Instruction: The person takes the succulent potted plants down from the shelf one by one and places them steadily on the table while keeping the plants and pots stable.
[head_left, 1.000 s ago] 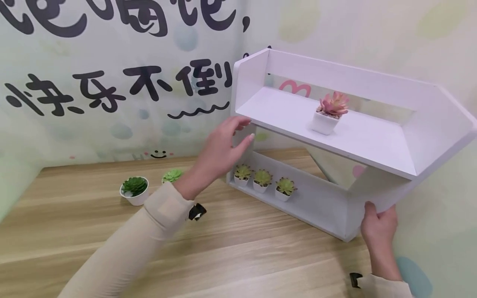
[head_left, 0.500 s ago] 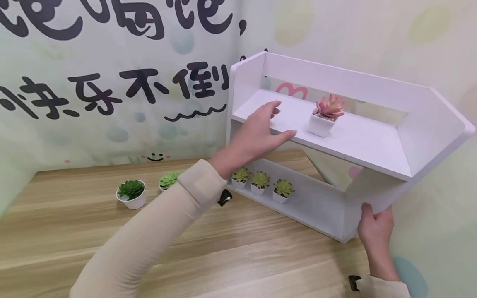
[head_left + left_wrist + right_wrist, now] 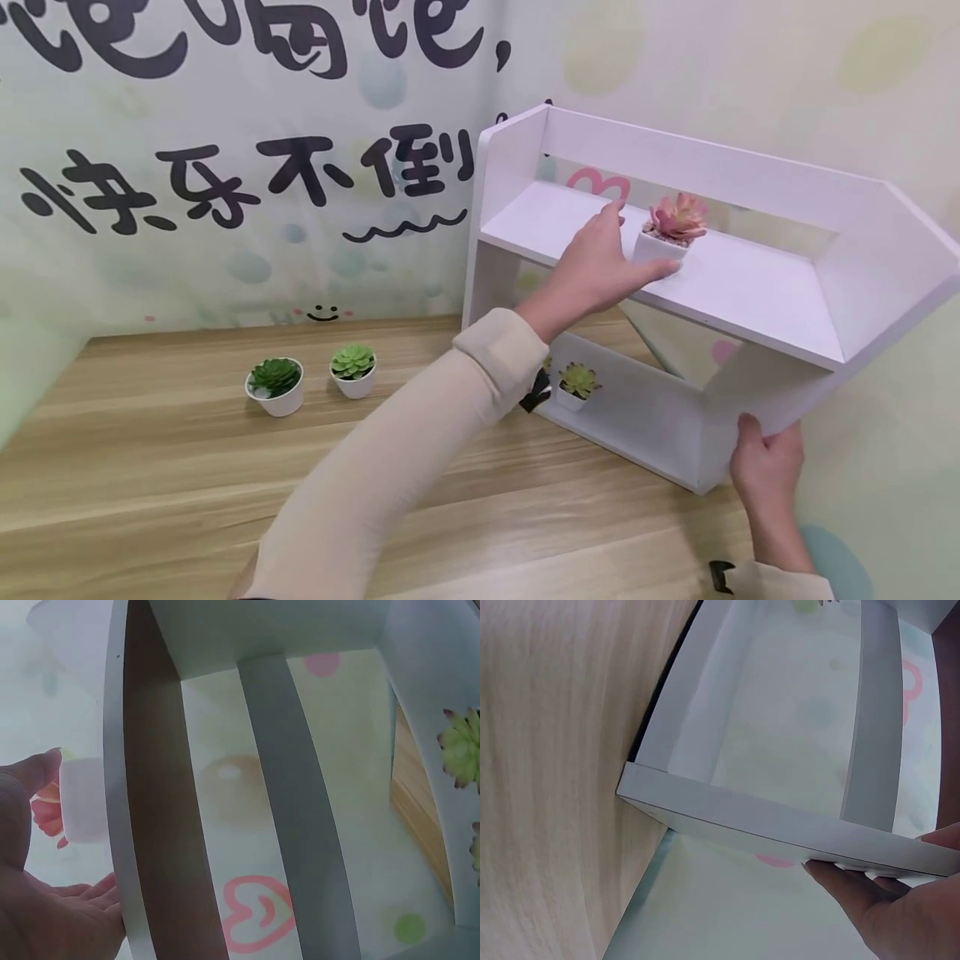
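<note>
Left hand (image 3: 600,262): thumb and fingers spread wide about the pink potted succulent (image 3: 672,229), thumb at the front of its square white pot (image 3: 658,248), fingers to the pot's left and rear. The left wrist view shows a gap between the lower fingers and the pot; whether the thumb touches it cannot be told. The succulent sits upright on the upper board (image 3: 757,292) of a white two-tier shelf (image 3: 720,154), toward the front edge. Right hand (image 3: 767,467): grips the shelf's right side panel (image 3: 753,383) low down, thumb on one face, fingers on the other, per the right wrist view. Shelf stands at an angle on a wood-grain table (image 3: 150,475). Lower board (image 3: 645,425): a yellow-green succulent (image 3: 577,382) with dark red leaf tips in a white pot; a second plant just left of it is mostly hidden by the left sleeve (image 3: 405,450). On the table, left of the shelf and well apart from it, a dark green succulent (image 3: 275,387) and a lighter green succulent (image 3: 352,371) stand near each other in round white pots. Behind, the wall bears large black Chinese lettering (image 3: 303,171).
</note>
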A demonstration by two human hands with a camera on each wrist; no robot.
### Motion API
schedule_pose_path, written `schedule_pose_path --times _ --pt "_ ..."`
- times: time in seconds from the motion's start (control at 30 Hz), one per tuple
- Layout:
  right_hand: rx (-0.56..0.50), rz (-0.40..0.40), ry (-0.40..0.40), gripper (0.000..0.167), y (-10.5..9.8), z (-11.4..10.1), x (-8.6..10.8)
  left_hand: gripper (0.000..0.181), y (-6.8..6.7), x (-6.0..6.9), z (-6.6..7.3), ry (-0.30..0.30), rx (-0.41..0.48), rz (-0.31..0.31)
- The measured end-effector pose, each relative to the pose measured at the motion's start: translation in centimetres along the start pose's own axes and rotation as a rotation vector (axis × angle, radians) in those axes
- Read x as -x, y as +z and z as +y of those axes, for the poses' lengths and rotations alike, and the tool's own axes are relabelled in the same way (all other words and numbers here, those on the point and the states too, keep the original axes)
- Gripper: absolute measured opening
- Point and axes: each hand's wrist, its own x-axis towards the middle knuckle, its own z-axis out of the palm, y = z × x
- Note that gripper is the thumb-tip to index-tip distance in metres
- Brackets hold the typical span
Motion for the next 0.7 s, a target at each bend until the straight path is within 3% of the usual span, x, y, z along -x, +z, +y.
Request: schedule_pose_path --times 0.17,0.33,0.6,0.7 --pt "-0.009 -0.002 -0.004 0.039 0.1 0.0 0.1 0.108 0.7 -0.4 0.8 -0.06 0.021 0.007" --pt "0.004 0.005 -0.01 0.039 -0.1 0.0 0.2 0.104 1.5 -0.7 1.5 -0.049 0.031 0.027" --pt "0.002 -0.015 0.003 0.041 -0.1 -0.2 0.0 0.083 2.3 -1.1 2.1 -0.061 -0.112 0.067" --pt "0.002 -0.019 0.002 0.042 -0.1 0.0 0.0 0.071 2.6 -1.3 2.3 -0.075 -0.124 0.076"
